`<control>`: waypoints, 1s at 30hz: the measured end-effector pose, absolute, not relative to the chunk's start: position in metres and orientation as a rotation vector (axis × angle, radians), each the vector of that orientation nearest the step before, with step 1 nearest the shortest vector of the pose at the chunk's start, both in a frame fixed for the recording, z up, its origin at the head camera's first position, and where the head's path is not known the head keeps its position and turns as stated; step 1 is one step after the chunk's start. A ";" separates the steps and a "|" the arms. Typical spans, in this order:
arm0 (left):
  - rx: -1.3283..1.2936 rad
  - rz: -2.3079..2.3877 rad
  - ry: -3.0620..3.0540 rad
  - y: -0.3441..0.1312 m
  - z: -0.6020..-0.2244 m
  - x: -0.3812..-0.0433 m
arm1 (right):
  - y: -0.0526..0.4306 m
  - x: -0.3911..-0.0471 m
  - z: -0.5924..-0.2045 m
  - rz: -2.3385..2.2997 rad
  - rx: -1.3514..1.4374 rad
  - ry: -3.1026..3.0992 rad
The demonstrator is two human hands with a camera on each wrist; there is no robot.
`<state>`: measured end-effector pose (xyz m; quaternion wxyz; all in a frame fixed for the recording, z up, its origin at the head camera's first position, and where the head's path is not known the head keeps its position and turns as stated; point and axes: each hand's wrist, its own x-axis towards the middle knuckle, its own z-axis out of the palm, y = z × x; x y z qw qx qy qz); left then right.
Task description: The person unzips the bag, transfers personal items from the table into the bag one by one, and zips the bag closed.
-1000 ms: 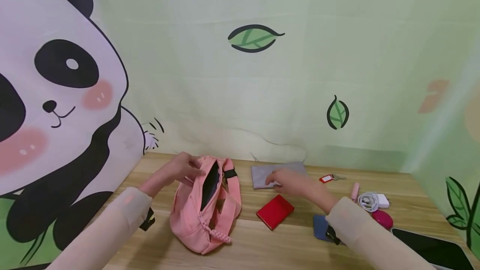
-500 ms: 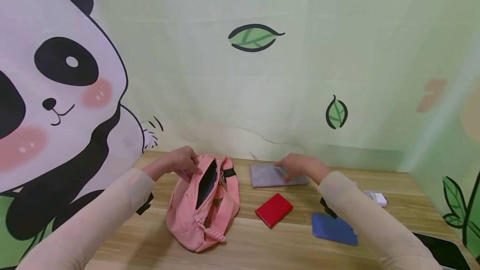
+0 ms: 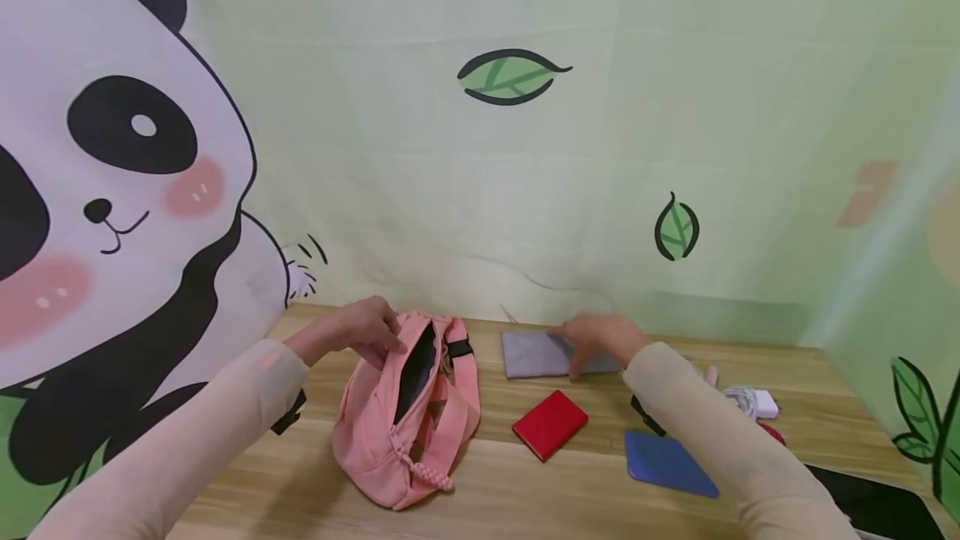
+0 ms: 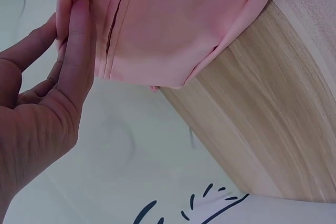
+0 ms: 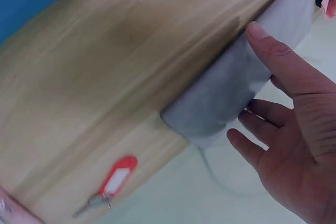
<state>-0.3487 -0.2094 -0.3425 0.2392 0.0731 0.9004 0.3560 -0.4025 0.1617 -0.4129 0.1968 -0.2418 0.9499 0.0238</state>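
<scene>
My left hand (image 3: 365, 330) pinches the upper edge of a pink bag (image 3: 367, 440), whose zip opening gapes and shows a dark lining. In the left wrist view, my thumb and fingers (image 4: 79, 40) hold a fold of the pink fabric. Over a flat grey pouch (image 3: 528, 354) at the back of the table is my right hand (image 3: 603, 336). The right wrist view shows the thumb right at the pouch's near edge and the other fingertips by its far edge. The pouch lies flat on the table. In front of it is a red booklet (image 3: 550, 425).
A blue flat case (image 3: 667, 463) lies below my right forearm. Farther right are a coiled white cable (image 3: 741, 397), a white charger (image 3: 765, 403) and a dark-screened tablet (image 3: 870, 498). A key with a red tag (image 5: 118, 177) shows in the right wrist view. A printed cloth backdrop stands behind the wooden table.
My right hand has shifted right along the grey pouch, with its thumb now toward the near edge. My left hand keeps its hold on the bag, which has tilted slightly left.
</scene>
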 end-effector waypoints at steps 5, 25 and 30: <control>0.182 0.965 2.460 -0.206 -0.344 -0.348 | 0.163 -0.403 -0.426 -0.005 -0.665 2.669; 0.211 0.985 2.428 -0.203 -0.344 -0.351 | 0.165 -0.407 -0.427 -0.005 -0.759 2.767; 0.206 1.004 2.424 -0.204 -0.353 -0.350 | 0.164 -0.400 -0.425 0.028 -0.798 2.788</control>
